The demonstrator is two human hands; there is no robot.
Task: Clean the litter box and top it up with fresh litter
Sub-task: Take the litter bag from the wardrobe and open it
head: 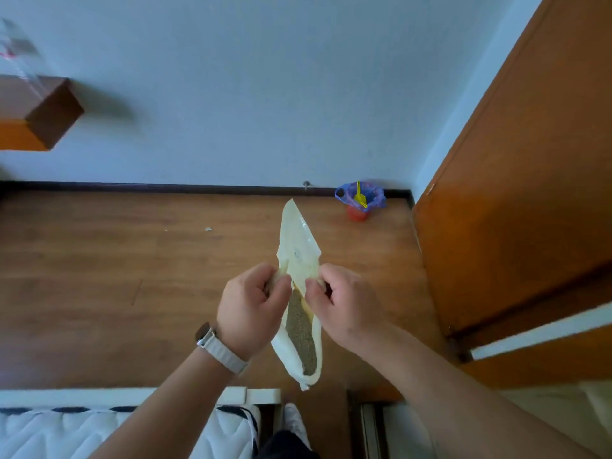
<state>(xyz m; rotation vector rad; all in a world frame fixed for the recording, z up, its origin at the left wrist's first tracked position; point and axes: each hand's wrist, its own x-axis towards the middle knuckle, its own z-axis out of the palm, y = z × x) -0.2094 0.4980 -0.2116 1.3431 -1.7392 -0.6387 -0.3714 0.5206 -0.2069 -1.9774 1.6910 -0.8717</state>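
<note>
A person holds a cream bag (299, 246) at the centre of the view, above the wooden floor (132, 276). The bag hangs long and narrow, with one end pointing to 12 o'clock and the other to 6. A strip along its lower half shows grey-brown litter (301, 332) inside.

The left hand (251, 303) is at the bag's 9 o'clock side, fingers curled and thumb pressed down, pinching the bag's edge. The right hand (344, 303) is at the 3 o'clock side, fingers also curled, pinching the opposite edge. The two hands are level with each other, close together, with only the bag between them. A watch (215, 346) with a pale strap sits on the left wrist.

At 1 o'clock from the bag, against the skirting, stands a small red bin (357, 215) lined with a purple liner (377, 197). A yellow scoop (360, 197) stands in it, handle up.

A brown door (513, 193) fills the 3 o'clock side. A wooden shelf (49, 117) juts from the wall at 10 o'clock. A white quilted mattress (66, 432) lies at 7 o'clock, and a white shoe (294, 422) shows at 6 o'clock below the bag.
</note>
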